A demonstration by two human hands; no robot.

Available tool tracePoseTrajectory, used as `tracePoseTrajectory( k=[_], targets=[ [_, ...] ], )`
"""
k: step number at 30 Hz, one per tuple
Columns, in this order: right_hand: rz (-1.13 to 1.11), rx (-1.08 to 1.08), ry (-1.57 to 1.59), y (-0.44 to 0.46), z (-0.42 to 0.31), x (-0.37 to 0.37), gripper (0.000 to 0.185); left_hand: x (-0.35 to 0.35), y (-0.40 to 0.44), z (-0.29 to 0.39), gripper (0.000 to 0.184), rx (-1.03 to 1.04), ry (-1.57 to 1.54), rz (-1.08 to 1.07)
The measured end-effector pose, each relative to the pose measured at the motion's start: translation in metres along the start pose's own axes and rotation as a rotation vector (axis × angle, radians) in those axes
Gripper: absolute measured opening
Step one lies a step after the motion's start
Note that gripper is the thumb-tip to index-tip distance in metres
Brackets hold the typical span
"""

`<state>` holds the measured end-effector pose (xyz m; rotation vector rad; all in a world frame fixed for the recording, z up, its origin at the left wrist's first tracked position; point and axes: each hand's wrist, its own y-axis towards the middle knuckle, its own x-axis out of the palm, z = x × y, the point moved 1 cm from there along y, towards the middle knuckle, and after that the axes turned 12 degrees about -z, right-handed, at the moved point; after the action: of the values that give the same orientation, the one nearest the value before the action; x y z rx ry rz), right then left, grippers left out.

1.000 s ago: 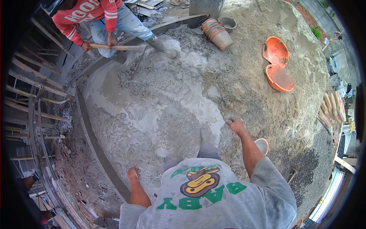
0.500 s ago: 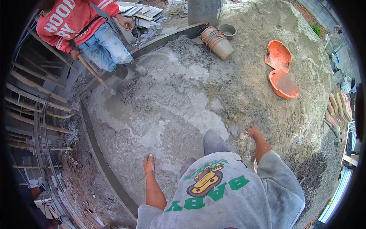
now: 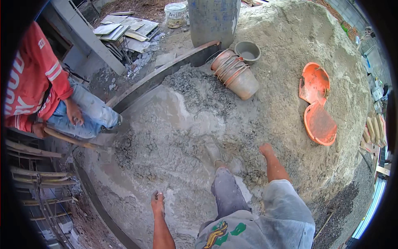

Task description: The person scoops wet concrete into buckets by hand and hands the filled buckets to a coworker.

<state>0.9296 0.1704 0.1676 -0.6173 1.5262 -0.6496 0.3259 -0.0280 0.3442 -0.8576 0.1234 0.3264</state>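
My left hand hangs over the wet grey concrete mix. Its thumb and fingers are apart, and nothing shows in them. On the other side, my right hand is held out over the mix where it meets the sand pile. The right fingers look loose, with nothing visible in them. Between the two, my leg is stepping forward, with a mud-covered boot down in the mix. Neither hand touches a tool or container.
At the left, a co-worker in a red top grips a wooden handle. Stacked buckets and a round tub lie by the concrete pillar. Orange scoops rest on the sand pile. A low edge wall borders the mix.
My view has moved forward, so the buckets and scoops appear nearer. My leg has stepped ahead into the mix. The co-worker now sits further left in view, with the tool handle lower.
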Motion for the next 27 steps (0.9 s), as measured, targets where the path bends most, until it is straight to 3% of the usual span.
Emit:
tracePoseTrajectory(
  k=[2, 3, 4, 5, 6, 7, 8, 12, 16, 19, 20, 22, 23, 27],
  targets=[
    [0.183, 0.372, 0.737, 0.029, -0.067, -0.129, 0.055, 0.020, 0.066, 0.037, 0.063, -0.049, 0.154, -0.040],
    [0.283, 0.352, 0.748, 0.080, -0.076, -0.155, 0.065, 0.044, 0.094, 0.080, 0.058, 0.021, 0.241, -0.047],
    [0.141, 0.178, 0.699, 0.131, -0.078, -0.191, 0.068, 0.072, 0.127, 0.123, 0.057, 0.103, 0.269, -0.076],
    [0.407, 0.424, 0.850, 0.146, -0.105, -0.238, 0.073, 0.100, 0.157, 0.165, 0.057, 0.179, 0.294, -0.105],
    [0.519, 0.281, 0.708, 0.200, -0.110, -0.270, 0.084, 0.134, 0.188, 0.210, 0.056, 0.250, 0.298, -0.144],
    [0.492, 0.371, 0.932, 0.235, -0.103, -0.287, 0.093, 0.170, 0.221, 0.258, 0.055, 0.322, 0.296, -0.182],
    [0.334, 0.429, 1.047, 0.219, -0.118, -0.352, 0.099, 0.205, 0.250, 0.309, 0.053, 0.384, 0.346, -0.217],
    [0.485, 0.574, 1.175, 0.319, -0.116, -0.411, 0.104, 0.327, 0.394, 0.443, 0.058, 0.681, 0.412, -0.173],
    [0.427, 0.570, 0.958, 0.347, -0.123, -0.403, 0.096, 0.434, 0.481, 0.520, 0.063, 0.947, 0.746, -0.036],
    [0.551, 0.391, 0.798, 0.338, -0.119, -0.367, 0.085, 0.510, 0.497, 0.532, 0.072, 1.059, 0.860, -0.004],
    [0.575, 0.341, 0.784, 0.336, -0.117, -0.355, 0.084, 0.529, 0.502, 0.523, 0.084, 1.062, 0.998, 0.038],
    [0.620, 0.241, 0.744, 0.326, -0.111, -0.332, 0.081, 0.554, 0.511, 0.501, 0.086, 0.832, 0.991, -0.234],
    [0.734, 0.251, 0.655, 0.328, -0.115, -0.317, 0.080, 0.558, 0.508, 0.485, 0.083, 0.656, 0.998, -0.252],
    [0.768, 0.336, 0.802, 0.298, -0.139, -0.269, 0.077, 0.504, 0.476, 0.409, 0.059, 0.584, 0.674, -0.513]
  ],
)
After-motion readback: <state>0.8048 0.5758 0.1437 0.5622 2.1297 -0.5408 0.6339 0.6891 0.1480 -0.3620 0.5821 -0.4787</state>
